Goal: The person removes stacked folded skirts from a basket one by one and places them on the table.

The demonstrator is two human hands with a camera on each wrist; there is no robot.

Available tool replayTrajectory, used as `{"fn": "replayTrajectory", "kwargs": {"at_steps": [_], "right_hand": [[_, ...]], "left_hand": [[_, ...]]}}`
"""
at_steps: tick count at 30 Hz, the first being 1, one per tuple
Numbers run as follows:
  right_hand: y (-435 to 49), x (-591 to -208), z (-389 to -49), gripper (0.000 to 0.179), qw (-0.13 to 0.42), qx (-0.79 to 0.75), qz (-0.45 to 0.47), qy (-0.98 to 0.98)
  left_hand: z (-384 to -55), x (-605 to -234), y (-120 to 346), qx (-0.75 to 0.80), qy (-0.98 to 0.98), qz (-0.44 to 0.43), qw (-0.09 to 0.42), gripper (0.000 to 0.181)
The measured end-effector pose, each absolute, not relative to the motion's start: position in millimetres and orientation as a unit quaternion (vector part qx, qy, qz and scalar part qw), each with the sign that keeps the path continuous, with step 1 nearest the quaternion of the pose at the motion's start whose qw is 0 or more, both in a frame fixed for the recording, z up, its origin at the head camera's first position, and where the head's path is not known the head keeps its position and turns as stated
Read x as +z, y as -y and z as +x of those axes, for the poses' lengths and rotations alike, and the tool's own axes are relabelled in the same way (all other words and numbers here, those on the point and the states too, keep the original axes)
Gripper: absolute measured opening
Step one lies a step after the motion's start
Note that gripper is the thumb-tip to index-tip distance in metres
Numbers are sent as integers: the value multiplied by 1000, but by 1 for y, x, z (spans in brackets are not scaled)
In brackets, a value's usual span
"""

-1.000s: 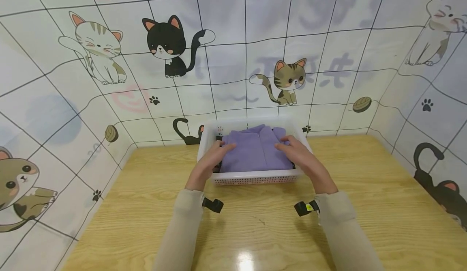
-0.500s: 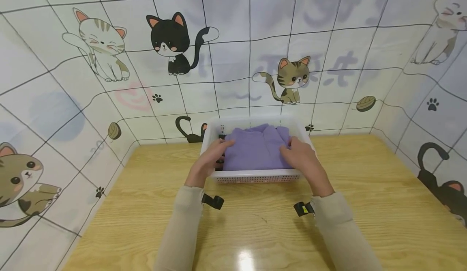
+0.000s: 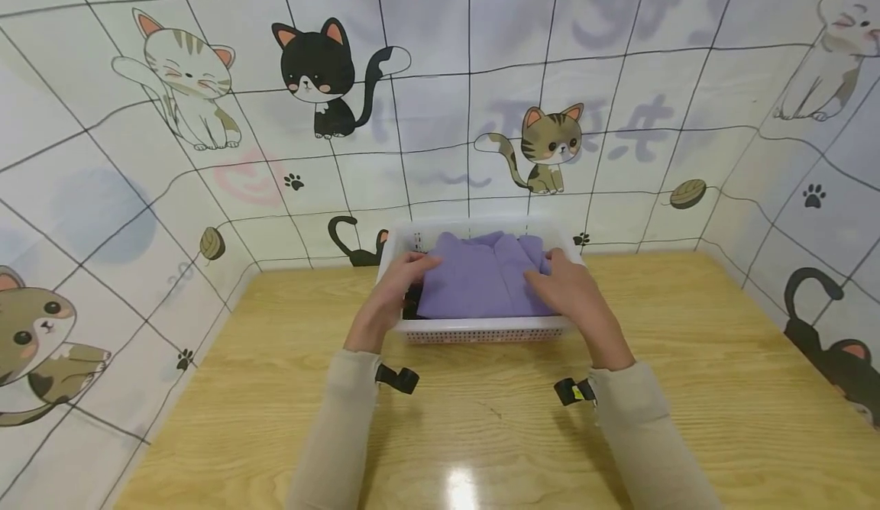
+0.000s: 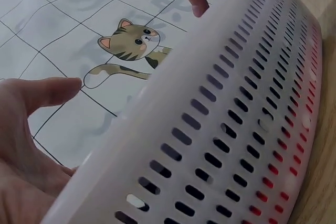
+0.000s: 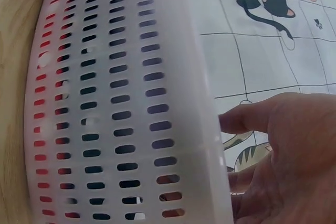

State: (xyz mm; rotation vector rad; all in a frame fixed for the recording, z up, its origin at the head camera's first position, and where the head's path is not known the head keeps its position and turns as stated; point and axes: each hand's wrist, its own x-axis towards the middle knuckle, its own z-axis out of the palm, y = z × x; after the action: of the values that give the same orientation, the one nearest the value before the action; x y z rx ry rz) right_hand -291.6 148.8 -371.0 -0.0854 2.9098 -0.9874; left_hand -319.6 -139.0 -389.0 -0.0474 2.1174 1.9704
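A folded purple garment (image 3: 477,281) with a seam down its front lies on top in a white plastic basket (image 3: 481,325). My left hand (image 3: 395,285) holds its left edge, thumb on top and fingers down inside the basket. On the opposite side my right hand (image 3: 567,285) grips the right edge the same way, thumb over the cloth. The wrist views show the left thumb (image 4: 55,92) and the right thumb (image 5: 247,118) above the rim; the basket wall hides most of the fingers and the garment.
The basket stands on a wooden table (image 3: 481,418), close to a tiled-pattern wall (image 3: 440,113) with cat drawings. Dark items (image 3: 411,304) show beside the garment at the left. Through the lower basket holes something red (image 5: 41,129) shows.
My fingers have slid down along both sides of the garment, thumbs staying on top. The garment's upper left corner has risen slightly. The basket has stayed in place.
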Motion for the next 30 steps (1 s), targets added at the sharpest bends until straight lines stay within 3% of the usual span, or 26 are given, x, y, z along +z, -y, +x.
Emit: {"fn": "replayTrajectory", "kwargs": {"at_steps": [9,14,22,30], "right_hand": [[-157,-381,-297,81,105,-407,-94,-903],[-158,-383,-299,75,71,-453,-96,-884],[-160,-384,-303,55,64,-554,-66,-827],[-161,-387,-311,39,71,-722,-14,-688]], "left_hand": [[-323,-388,144,720,-677,28,154,53],[-316,-385,139,649,-751,23,120,53],[-302,-376,129,518,-853,27,53,51],[-309,-378,137,616,-766,43,181,52]]}}
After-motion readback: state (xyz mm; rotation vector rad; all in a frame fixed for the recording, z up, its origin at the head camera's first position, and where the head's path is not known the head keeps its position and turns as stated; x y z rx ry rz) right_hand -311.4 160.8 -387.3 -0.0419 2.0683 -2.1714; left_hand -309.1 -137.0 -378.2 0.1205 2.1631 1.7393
